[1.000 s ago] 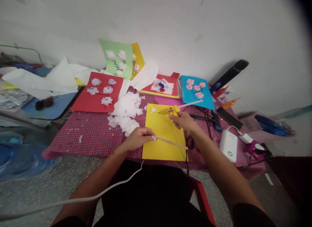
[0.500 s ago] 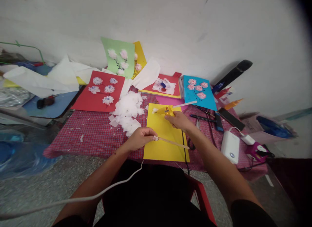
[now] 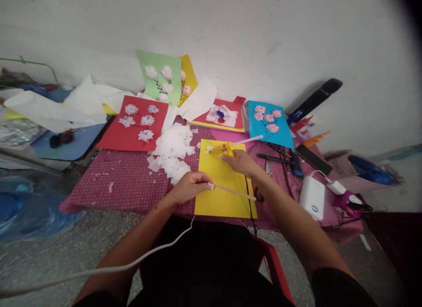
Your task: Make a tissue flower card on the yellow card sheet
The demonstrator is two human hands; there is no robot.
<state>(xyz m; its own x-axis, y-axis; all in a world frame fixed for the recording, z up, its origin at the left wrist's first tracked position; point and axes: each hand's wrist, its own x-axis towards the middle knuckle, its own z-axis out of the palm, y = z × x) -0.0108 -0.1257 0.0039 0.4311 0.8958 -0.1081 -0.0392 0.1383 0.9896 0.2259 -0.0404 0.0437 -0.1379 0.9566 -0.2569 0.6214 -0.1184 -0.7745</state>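
Observation:
In the head view, my right hand (image 3: pixel 242 162) is wrapped round a yellow hot glue gun (image 3: pixel 224 149), with a pale glue stick (image 3: pixel 248 140) sticking out of its back. Its nozzle points at a small white paper tuft (image 3: pixel 209 149) at the top left of a yellow sheet (image 3: pixel 224 206). My left hand (image 3: pixel 191 187) pinches one end of a thin wooden stick (image 3: pixel 235 193), where a bit of white tissue shows at the fingertips. Left of the sheet lies a pile of white tissue squares (image 3: pixel 173 146).
Finished flower cards stand around: red (image 3: pixel 112 133), green (image 3: pixel 141 63) and blue (image 3: pixel 252 111). On the right lie a black phone (image 3: pixel 313 160), a utility knife (image 3: pixel 296 165), pens and a white power bank (image 3: pixel 311 198). A black cord (image 3: pixel 249 197) crosses the yellow sheet.
The glue gun has tilted and shifted slightly left with my right hand. My left hand and the stick look almost unmoved.

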